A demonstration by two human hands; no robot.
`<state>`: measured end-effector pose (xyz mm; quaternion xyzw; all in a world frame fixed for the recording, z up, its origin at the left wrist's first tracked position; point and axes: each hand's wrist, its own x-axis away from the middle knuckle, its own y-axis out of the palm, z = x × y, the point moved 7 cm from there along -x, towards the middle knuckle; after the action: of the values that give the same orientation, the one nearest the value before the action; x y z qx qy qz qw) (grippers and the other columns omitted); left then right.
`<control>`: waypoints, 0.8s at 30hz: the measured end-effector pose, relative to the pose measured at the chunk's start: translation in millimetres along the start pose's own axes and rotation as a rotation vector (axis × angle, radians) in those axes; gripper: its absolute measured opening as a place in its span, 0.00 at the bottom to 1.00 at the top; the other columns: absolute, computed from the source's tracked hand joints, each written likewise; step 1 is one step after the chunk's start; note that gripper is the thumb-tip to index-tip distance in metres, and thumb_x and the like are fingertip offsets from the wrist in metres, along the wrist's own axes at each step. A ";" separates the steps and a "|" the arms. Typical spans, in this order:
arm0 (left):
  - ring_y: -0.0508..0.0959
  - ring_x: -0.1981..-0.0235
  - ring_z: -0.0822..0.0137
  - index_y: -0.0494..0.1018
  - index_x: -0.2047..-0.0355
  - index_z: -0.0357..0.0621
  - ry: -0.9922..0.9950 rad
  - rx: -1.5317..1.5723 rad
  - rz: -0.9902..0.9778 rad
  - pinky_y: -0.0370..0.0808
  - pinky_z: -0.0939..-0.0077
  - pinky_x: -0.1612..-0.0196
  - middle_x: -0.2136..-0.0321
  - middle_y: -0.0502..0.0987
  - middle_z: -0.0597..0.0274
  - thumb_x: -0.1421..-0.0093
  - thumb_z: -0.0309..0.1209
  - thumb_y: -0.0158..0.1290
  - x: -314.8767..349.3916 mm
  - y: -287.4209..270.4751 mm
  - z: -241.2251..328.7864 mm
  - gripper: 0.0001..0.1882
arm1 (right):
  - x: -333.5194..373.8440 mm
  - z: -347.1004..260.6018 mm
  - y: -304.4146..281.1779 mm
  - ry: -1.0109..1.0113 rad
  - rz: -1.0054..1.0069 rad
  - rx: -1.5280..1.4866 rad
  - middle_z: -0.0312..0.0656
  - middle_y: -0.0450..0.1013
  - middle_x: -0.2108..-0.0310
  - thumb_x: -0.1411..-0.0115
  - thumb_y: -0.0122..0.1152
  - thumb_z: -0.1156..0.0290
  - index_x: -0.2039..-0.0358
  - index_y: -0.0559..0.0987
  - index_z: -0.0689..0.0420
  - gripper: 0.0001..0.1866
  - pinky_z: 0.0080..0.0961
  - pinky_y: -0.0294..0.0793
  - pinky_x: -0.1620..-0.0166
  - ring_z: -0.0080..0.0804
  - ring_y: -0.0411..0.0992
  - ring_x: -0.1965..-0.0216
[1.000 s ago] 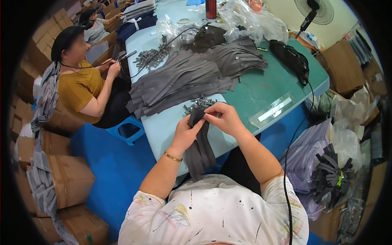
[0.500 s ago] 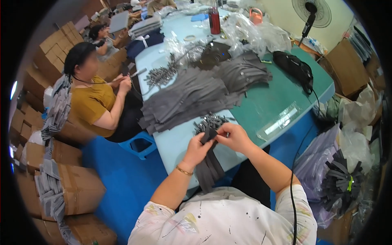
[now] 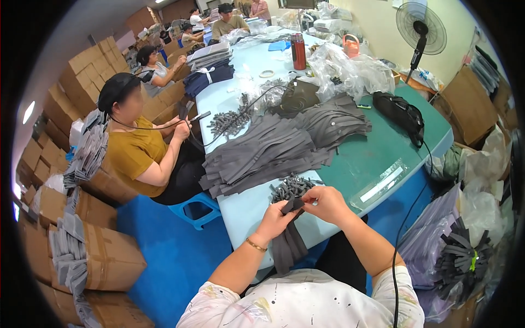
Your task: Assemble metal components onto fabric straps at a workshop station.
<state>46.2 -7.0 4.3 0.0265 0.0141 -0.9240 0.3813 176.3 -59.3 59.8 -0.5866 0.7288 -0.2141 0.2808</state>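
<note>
Left grip: thumb and fingers pinched the dark strip (image 3: 292,205); hand (image 3: 276,220) above the near end of the table (image 3: 240,214).
Right grip: fingertips pressed together at the strip's right edge; hand (image 3: 328,204) beside the left; could not tell what they pinched.
Dark strip: between the two hands, off the table.
Small grey pieces (image 3: 290,187): heaped just beyond the hands.
Strip pile (image 3: 262,153): spread farther back.
Co-worker (image 3: 136,164): seated at left.

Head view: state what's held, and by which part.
Left hand: grey fabric, pinched at its far end. Right hand: at that end too, exact grip unclear.
</note>
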 end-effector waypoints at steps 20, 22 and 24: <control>0.66 0.84 0.83 0.76 0.66 0.42 -0.245 0.170 0.064 0.59 0.89 0.83 0.79 0.73 0.73 0.47 0.32 0.59 7.3 2.6 -3.8 0.10 | -2.5 5.8 0.1 0.060 -0.089 -0.089 0.37 0.76 0.77 0.53 0.64 0.68 0.71 0.80 0.54 0.08 0.25 0.73 0.67 0.30 0.75 0.72; 0.66 0.84 0.83 0.76 0.67 0.43 -0.266 0.166 0.031 0.59 0.89 0.83 0.79 0.73 0.74 0.47 0.33 0.59 4.1 8.1 -6.1 0.10 | -1.6 -0.1 -6.0 -0.025 -0.032 0.055 0.38 0.76 0.77 0.53 0.63 0.69 0.71 0.80 0.54 0.08 0.26 0.73 0.68 0.31 0.75 0.73; 0.66 0.82 0.82 0.76 0.66 0.42 -0.322 0.150 0.011 0.60 0.88 0.83 0.79 0.71 0.74 0.46 0.33 0.58 0.2 7.5 -9.4 0.10 | -6.2 3.9 -6.9 -0.035 -0.021 0.063 0.39 0.76 0.76 0.53 0.63 0.69 0.71 0.80 0.55 0.07 0.25 0.73 0.68 0.31 0.75 0.74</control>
<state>51.7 -12.0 -5.1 -0.0931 -0.1164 -0.9126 0.3808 184.9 -54.7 62.3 -0.5887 0.7104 -0.2296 0.3099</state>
